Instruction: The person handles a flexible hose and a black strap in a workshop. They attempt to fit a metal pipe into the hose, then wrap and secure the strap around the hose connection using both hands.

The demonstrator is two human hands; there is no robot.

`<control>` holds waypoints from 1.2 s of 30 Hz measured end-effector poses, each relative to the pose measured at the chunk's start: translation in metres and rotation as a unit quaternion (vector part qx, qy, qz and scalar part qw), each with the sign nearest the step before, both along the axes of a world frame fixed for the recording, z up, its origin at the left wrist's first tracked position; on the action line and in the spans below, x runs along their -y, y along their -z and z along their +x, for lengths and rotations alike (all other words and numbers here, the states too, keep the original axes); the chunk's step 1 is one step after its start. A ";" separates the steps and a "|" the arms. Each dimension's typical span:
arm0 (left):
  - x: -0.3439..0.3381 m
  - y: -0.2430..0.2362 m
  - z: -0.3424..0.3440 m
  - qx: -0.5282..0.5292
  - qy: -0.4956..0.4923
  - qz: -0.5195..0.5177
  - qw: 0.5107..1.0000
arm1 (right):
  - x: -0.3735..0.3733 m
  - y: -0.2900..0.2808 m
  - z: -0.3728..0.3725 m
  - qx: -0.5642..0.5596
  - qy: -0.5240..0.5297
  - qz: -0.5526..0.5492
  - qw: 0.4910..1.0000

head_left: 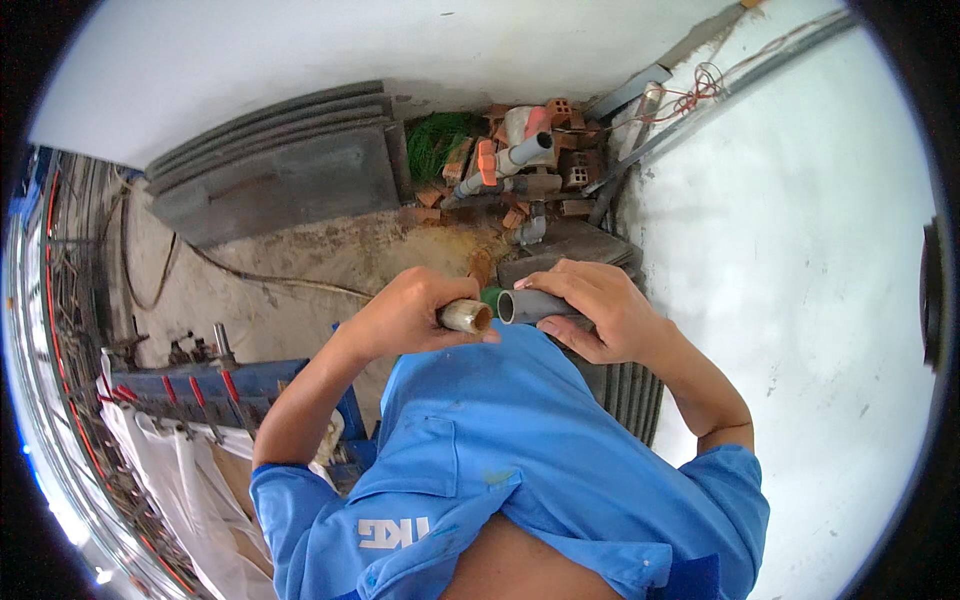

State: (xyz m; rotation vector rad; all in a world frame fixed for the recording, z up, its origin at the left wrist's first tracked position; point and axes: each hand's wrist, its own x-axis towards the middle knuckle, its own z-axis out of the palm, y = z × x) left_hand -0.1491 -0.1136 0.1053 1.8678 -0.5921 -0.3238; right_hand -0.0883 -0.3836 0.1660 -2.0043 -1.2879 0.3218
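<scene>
Far to the left of the left hand (pixel 415 312), long thin metal rods (pixel 82 300) run along the edge of the view, and nearer to that hand, on the body side of it, a white cloth (pixel 170 455) hangs below a blue metal frame (pixel 265 377) fitted with red-handled parts (pixel 232 388). Beyond the left hand and off to its left, dark grey slabs (pixel 290 190) lean in a stack against the wall, and a dark hose (pixel 285 283) crosses the floor toward the hand's outer side. The left hand is curled closed around a short tan tube (pixel 462 318), whose open end juts out past the fingers toward the right hand. Between the two hands shows a small green patch, partly hidden, so what it is cannot be told. Beyond this gap, well apart from both hands, lie grey pipe fittings with an orange valve (pixel 487 162), among broken bricks (pixel 560 112). Just right of the gap, a grey pipe (pixel 525 307) sits in the right hand (pixel 605 318), thumb on the near side and fingers over the far side, its open end facing the tan tube without touching it. To the right of the right hand rises a pale wall (pixel 800 280).
</scene>
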 end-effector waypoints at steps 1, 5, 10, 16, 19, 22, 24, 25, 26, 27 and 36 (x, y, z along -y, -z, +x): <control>0.001 0.000 -0.002 -0.001 -0.003 -0.018 1.000 | 0.000 0.000 -0.002 -0.004 -0.011 -0.023 1.000; 0.002 -0.001 -0.006 -0.060 -0.011 -0.025 0.998 | -0.004 0.010 -0.010 -0.018 -0.030 0.006 0.999; 0.002 -0.009 -0.010 -0.053 -0.029 -0.017 0.998 | -0.005 0.018 -0.009 -0.004 -0.037 0.011 0.999; -0.003 -0.015 -0.029 -0.096 -0.008 -0.013 0.995 | -0.005 -0.002 -0.006 0.036 -0.085 -0.034 0.995; 0.004 -0.013 -0.042 -0.036 -0.021 0.049 0.998 | -0.006 -0.011 -0.013 0.060 -0.131 -0.069 0.987; 0.014 -0.011 -0.058 -0.006 -0.039 0.073 0.997 | -0.006 -0.018 -0.020 0.052 -0.170 -0.090 0.980; 0.022 -0.007 -0.069 -0.012 -0.052 0.067 0.996 | -0.005 -0.022 -0.022 0.038 -0.185 -0.109 0.976; 0.028 -0.004 -0.073 -0.017 -0.063 0.061 0.996 | -0.005 -0.025 -0.023 0.035 -0.188 -0.121 0.974; 0.032 -0.002 -0.076 -0.026 -0.070 0.060 0.995 | -0.005 -0.027 -0.023 0.031 -0.191 -0.130 0.972; 0.034 0.001 -0.080 -0.026 -0.081 0.060 0.995 | -0.005 -0.029 -0.023 0.036 -0.198 -0.148 0.968; 0.045 0.008 -0.090 0.009 -0.036 0.099 0.994 | -0.012 -0.045 -0.024 0.081 -0.285 -0.233 0.926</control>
